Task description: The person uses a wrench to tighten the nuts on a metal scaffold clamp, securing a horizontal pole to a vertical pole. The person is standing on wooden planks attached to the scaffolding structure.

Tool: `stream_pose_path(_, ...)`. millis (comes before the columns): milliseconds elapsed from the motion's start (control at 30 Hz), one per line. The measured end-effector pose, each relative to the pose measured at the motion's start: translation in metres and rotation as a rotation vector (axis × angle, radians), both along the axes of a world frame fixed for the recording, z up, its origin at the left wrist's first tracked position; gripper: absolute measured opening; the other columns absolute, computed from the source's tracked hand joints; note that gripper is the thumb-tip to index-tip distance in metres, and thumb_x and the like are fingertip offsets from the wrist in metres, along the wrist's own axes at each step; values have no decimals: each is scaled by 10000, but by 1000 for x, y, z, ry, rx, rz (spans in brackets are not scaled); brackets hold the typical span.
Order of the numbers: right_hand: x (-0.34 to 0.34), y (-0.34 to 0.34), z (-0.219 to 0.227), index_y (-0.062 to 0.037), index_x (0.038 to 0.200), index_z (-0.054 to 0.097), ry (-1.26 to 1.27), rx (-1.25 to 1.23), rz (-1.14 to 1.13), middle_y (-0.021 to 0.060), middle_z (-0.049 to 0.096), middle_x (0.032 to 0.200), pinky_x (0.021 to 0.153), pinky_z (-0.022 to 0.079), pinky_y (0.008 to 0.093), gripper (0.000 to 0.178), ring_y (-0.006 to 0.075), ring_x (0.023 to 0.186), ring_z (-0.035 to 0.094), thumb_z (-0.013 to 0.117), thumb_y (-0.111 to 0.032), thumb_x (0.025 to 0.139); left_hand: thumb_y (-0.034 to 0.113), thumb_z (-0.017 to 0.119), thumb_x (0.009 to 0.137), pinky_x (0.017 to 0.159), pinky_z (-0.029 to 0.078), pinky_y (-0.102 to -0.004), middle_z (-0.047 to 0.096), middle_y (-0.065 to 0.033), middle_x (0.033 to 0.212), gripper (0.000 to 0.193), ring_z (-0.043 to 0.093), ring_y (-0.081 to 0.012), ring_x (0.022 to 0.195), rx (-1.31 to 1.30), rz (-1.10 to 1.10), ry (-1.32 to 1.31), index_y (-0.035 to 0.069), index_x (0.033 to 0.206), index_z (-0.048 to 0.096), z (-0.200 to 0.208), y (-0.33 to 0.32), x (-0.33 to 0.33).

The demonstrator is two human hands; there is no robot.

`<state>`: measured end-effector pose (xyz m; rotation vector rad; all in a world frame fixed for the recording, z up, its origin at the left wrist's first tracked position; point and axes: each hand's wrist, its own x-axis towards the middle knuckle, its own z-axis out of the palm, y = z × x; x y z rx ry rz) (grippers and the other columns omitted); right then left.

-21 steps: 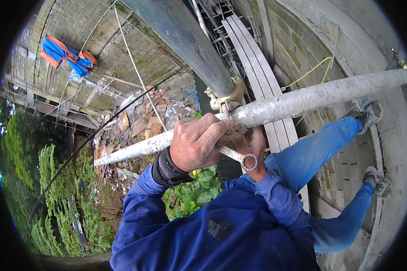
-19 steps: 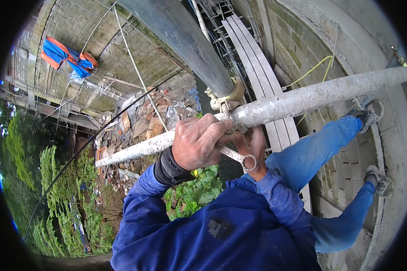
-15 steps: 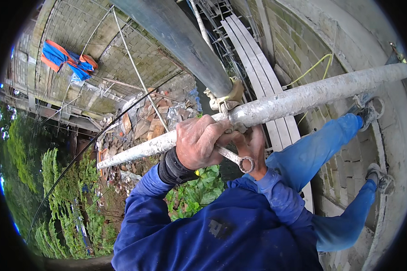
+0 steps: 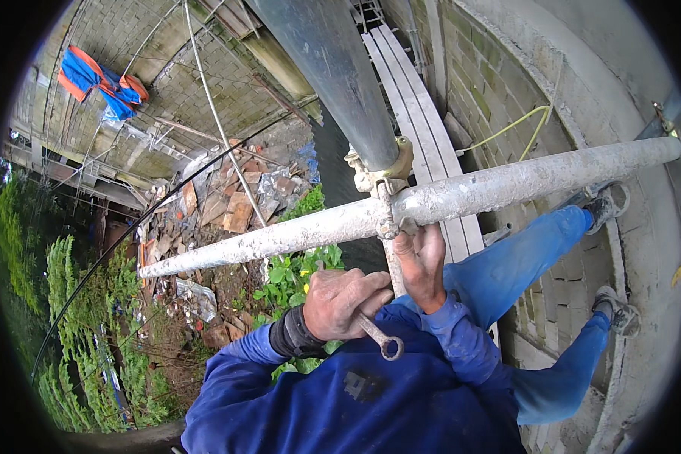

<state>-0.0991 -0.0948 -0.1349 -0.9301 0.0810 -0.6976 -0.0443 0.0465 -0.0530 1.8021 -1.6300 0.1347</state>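
Note:
My left hand (image 4: 339,303) is shut on a metal ring spanner (image 4: 382,342), held just below a cement-crusted horizontal scaffold tube (image 4: 280,238). The spanner's ring end points down to the right, over my blue jacket. My right hand (image 4: 424,265) reaches up beside it, its fingers curled on the underside of the brass-coloured coupler (image 4: 382,178). That coupler joins the horizontal tube to a dark upright pole (image 4: 333,68). My blue-trousered legs stretch right, with both shoes (image 4: 609,200) against the wall.
I am high above the ground. Scaffold planks (image 4: 416,113) run along a brick wall (image 4: 507,83) with a yellow cord (image 4: 514,125). Far below lie brick rubble (image 4: 234,204), green plants (image 4: 76,333) and a blue and orange sheet (image 4: 98,83).
My left hand has come off the top of the horizontal tube and dropped below it, still holding the spanner. My right hand stays at the coupler.

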Motion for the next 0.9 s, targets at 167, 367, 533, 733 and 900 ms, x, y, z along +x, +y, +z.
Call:
stream_pose_path(167,-3,-10,-13,44,1368,372,85,-152,19,138,503,1293,995,419,343,628,201,1164,518,668,-326,956,210,710,904,509,371,-256,526,16,626,436,479,-95,536,97,325,703,-46,1224,562,-62,14,-10)
stream_pose_path(367,-3,-11,5,47,1398,351,37,-123,60,133,494,1315,1057,363,366,627,222,1221,480,659,-280,960,225,726,898,797,478,-295,623,-81,1050,547,576,-135,892,-328,235,1021,-54,1313,503,-96,-19,23)
stream_pose_path(533,-4,-10,5,66,1410,352,60,-111,47,153,486,1348,1091,331,383,640,244,1253,470,657,-267,958,306,764,847,946,499,-367,627,-151,1214,682,626,-224,1086,-608,37,1204,-57,1349,478,-104,-44,36)
stream_pose_path(733,-3,-1,12,56,1390,375,150,-88,-54,172,495,1328,1054,380,408,657,259,1231,494,588,-402,970,233,761,819,929,501,-357,658,-137,1155,595,634,-209,1053,-697,63,1320,-57,1289,540,-104,-49,26)
stream_pose_path(900,-4,5,11,24,1397,355,198,-23,-96,176,491,1337,1018,439,494,681,296,1222,522,647,-361,916,192,746,834,858,516,-338,683,-105,1070,484,649,-178,963,-650,137,1320,-32,1234,592,-94,-45,18)
